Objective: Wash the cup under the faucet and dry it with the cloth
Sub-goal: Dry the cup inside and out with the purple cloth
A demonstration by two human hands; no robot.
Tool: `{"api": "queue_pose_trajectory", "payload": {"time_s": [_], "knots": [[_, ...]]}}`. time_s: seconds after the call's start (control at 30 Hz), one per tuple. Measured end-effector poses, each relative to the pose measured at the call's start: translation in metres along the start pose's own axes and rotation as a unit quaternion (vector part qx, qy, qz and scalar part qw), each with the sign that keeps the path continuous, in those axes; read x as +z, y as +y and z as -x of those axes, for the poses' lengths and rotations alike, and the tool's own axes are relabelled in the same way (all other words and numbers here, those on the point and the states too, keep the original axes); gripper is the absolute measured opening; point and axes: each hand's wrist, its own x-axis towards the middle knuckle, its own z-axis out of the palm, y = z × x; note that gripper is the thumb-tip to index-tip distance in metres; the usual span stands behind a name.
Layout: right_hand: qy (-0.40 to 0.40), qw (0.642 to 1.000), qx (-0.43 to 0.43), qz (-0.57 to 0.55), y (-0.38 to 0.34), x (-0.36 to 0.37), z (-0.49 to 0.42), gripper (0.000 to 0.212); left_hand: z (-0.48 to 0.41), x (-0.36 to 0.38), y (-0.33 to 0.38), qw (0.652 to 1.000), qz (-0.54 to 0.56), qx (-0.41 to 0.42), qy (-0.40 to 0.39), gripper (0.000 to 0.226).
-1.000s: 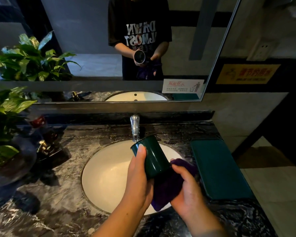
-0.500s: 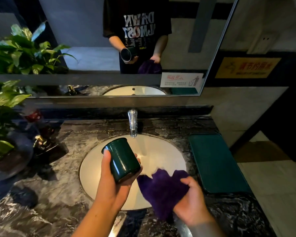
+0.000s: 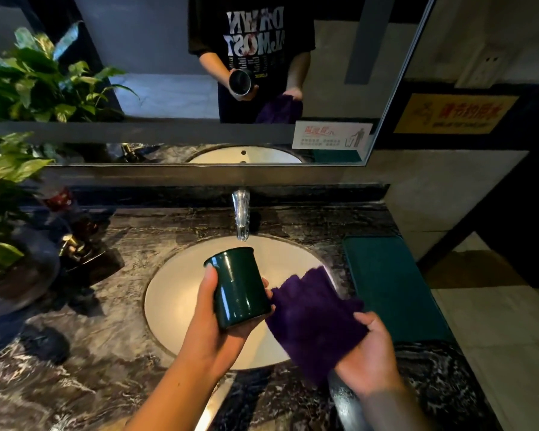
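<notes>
Head view: the left hand [image 3: 213,318] has its grip wrapped around the dark green cup [image 3: 238,286] at frame centre, over the white sink [image 3: 168,293] and below the faucet [image 3: 241,213]. The cup's long axis tilts with its mouth toward the upper left and its base toward the lower right. The right hand [image 3: 371,353] pinches the purple cloth [image 3: 316,318] in the lower right; the cloth's near edge seems to touch the cup's lower side, though the dim light hides the contact. Drying likely calls for the cloth to travel left, onto the cup's wall.
</notes>
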Motion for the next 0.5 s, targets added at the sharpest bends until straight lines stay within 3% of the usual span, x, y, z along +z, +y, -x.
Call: {"api": "queue_pose_trajectory", "payload": {"time_s": [0.03, 0.1, 0.17, 0.3, 0.5], "knots": [[0.029, 1.000, 0.001, 0.010, 0.004, -0.002, -0.002, 0.091, 0.001, 0.000, -0.003, 1.000, -0.006, -0.008, 0.015, 0.070], [0.046, 0.999, 0.008, 0.028, 0.007, -0.006, -0.002, 0.066, 0.002, -0.001, -0.006, 0.999, -0.023, -0.026, 0.031, 0.069], [0.006, 0.999, 0.014, 0.036, 0.003, -0.001, 0.002, 0.048, 0.002, -0.001, -0.007, 0.998, -0.044, -0.025, 0.039, 0.069], [-0.106, 0.994, -0.015, 0.034, -0.018, 0.033, 0.016, 0.052, -0.003, -0.003, -0.005, 0.994, -0.099, 0.000, 0.048, 0.063], [-0.042, 0.997, 0.054, 0.045, 0.000, 0.019, 0.002, 0.068, -0.007, 0.004, -0.007, 0.988, -0.144, 0.002, 0.064, 0.056]]}}
